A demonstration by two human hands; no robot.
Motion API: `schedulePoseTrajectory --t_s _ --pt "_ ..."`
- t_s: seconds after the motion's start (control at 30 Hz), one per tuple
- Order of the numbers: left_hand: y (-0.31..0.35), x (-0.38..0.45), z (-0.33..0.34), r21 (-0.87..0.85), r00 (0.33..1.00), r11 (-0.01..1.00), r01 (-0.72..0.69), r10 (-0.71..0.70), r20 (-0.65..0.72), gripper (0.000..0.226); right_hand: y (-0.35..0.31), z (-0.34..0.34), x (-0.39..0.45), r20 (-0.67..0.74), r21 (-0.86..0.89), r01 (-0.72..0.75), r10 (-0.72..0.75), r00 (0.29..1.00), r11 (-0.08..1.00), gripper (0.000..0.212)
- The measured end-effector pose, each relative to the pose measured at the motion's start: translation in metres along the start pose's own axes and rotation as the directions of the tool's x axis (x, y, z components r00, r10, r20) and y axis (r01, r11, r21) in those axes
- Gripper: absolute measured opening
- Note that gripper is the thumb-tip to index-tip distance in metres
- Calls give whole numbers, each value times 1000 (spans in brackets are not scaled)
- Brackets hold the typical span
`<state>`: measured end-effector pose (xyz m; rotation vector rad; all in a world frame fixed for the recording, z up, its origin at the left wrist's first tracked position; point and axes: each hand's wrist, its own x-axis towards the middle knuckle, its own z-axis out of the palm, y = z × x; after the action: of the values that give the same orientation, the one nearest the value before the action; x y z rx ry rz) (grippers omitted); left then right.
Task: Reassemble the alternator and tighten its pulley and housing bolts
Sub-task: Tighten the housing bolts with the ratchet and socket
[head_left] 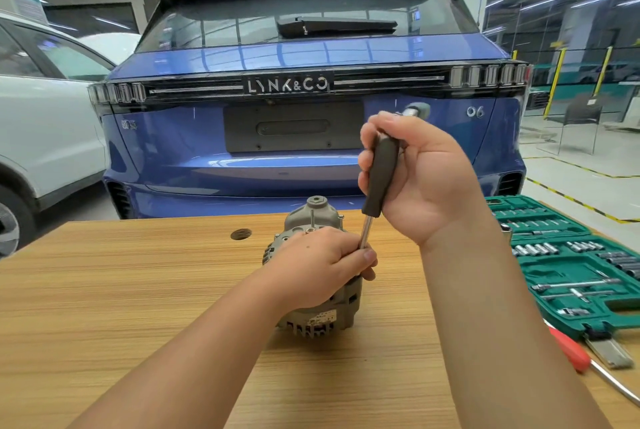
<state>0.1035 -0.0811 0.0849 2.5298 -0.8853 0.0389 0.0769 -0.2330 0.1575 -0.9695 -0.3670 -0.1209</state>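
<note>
The alternator (318, 276) sits on the table (138, 290), under the left hand (322, 269), whose fingers curl over its upper housing and round the lower shaft of a driver (379, 179). The right hand (415, 179) is clamped round the driver's dark handle, above and just right of the left hand. The shaft slopes down and left from the handle; its tip is hidden behind the left fingers, so I cannot tell whether it sits on a bolt. A short stud and the end of the housing stick up beyond the left hand.

The step looks like running down a housing bolt. To do it well, the shaft should line up with the bolt's axis; at this slope the tip may cam out or round the head. The left hand can guide the tip and brace the housing so it does not roll on the table, while the right hand presses along the shaft as it turns. Bolts are best snugged evenly, in turn, before the final tightening.

Right of the right forearm lies an open green socket case (571, 265), and nearer, a red-handled screwdriver (571, 352). Beyond the table stands a blue car (311, 89).
</note>
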Motion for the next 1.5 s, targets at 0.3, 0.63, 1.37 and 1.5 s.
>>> schedulePoseTrajectory --t_s 0.3,0.63,1.37,1.5 --pt "-1 0 1 -110 999 993 42 -43 -4 27 29 7 0 194 -299 427 -384 903 853 37" --pt "1 -1 1 -141 998 989 54 -58 -25 30 27 6 7 196 -87 356 -334 922 931 33" --pt "-2 -1 1 -133 998 989 59 -62 -17 26 29 9 1 257 -518 522 -459 850 678 41" --pt "-1 -1 2 -142 998 988 64 -66 -8 26 27 12 -3 252 -422 451 -376 892 787 39"
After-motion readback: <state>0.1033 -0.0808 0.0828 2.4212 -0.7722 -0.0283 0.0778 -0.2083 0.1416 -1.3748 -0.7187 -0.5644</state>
